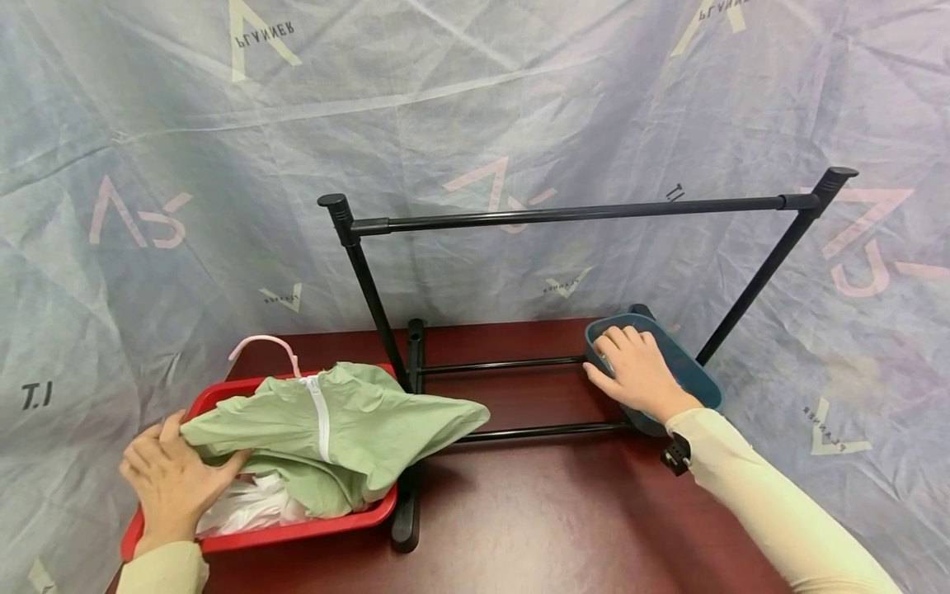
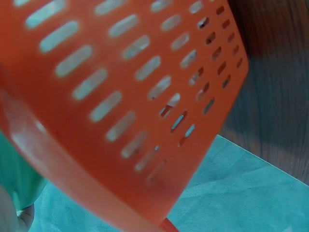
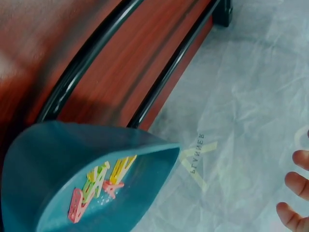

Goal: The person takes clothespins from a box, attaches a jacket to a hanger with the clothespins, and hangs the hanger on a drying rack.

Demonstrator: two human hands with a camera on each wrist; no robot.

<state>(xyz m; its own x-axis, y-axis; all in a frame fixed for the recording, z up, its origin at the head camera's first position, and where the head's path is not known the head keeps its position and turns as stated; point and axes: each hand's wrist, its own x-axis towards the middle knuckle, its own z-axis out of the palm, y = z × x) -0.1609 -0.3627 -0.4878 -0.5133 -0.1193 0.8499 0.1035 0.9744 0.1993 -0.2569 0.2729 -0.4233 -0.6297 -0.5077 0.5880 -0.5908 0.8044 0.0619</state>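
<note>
Reference: black metal rack. Left of rack: light-green zippered fabric garment on a pink hanger, lying across a red plastic basket. Left hand touches the garment's edge; grip spread wide, clasping nothing. Right hand is over the blue plastic bin at rack's right end; grip slack, fingers apart, nothing seen held. Right-wrist view alone resolves pink, green and yellow clothespins inside the bin; left-wrist view alone shows the basket's slotted wall.
</note>
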